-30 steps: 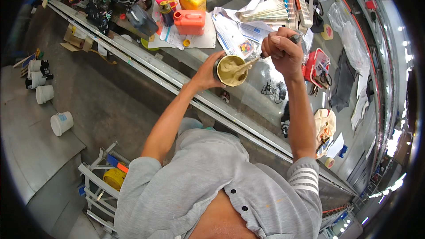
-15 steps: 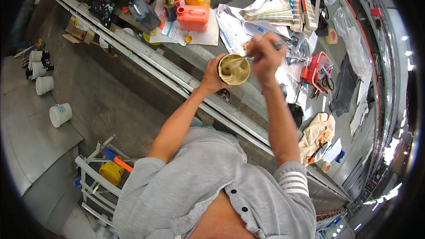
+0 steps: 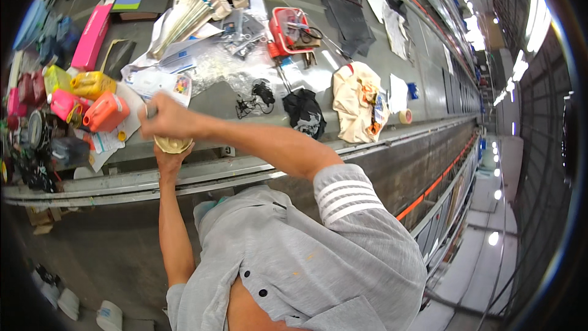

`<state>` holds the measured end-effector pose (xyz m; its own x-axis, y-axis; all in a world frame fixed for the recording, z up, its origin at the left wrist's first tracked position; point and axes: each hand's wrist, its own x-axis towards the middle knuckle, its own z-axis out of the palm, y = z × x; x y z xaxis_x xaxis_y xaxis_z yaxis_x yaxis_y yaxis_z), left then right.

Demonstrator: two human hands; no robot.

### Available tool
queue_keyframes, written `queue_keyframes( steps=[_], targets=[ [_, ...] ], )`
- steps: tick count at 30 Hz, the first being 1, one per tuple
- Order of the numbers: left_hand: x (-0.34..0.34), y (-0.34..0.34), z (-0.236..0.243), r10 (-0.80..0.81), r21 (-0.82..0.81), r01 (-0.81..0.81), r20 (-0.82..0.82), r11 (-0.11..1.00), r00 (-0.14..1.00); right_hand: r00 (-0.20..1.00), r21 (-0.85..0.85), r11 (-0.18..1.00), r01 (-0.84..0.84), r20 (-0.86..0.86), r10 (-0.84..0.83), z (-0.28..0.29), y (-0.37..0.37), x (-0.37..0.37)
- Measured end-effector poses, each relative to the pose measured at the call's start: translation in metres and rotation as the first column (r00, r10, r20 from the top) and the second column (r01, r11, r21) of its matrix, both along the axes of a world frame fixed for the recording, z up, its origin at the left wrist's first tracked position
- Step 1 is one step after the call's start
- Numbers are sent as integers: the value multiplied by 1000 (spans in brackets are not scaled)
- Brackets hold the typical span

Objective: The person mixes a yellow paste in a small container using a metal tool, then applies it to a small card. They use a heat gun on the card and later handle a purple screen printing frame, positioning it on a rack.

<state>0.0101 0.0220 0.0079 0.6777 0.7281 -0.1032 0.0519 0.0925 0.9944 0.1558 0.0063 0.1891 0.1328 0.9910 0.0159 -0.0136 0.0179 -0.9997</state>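
My left hand (image 3: 173, 160) is wrapped round a small round tub (image 3: 174, 144) of thick olive-beige paint, holding it over the near edge of the table. Directly above it my right hand (image 3: 164, 117), smeared by motion, is closed on a grey stirring tool (image 3: 151, 110); only the handle's end shows, so its kind is unclear. My right hand and wrist hide most of the tub's mouth. Left of my hands stand an orange jerrycan (image 3: 107, 112), a yellow jerrycan (image 3: 94, 84) and a pink jerrycan (image 3: 66, 104) on paper.
Colour swatch fans (image 3: 199, 0) and papers lie farther back. A red basket (image 3: 290, 30) holds scissors and tools. Black cloth (image 3: 304, 112) and a cream cloth (image 3: 358, 101) lie to the right. A metal rail (image 3: 251, 168) edges the table; white buckets (image 3: 109, 315) stand at lower left.
The view has swung to the right, so the table and both hands sit farther left in it. My right hand has shifted over the tub, still gripping the stirring tool.
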Motion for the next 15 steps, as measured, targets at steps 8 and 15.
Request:
queue_keyframes(
  steps=[8, 15],
  targets=[
    [-18, 6, 17, -21, -21, 20, -34, 1000, 999, 929, -96, 939, 331, -141, -342, -28, -9, -3],
    [-17, 13, 16, -77, 12, 78, -39, 997, 996, 851, 255, 941, 221, 421, -314, -31, 6, -22]
  ],
)
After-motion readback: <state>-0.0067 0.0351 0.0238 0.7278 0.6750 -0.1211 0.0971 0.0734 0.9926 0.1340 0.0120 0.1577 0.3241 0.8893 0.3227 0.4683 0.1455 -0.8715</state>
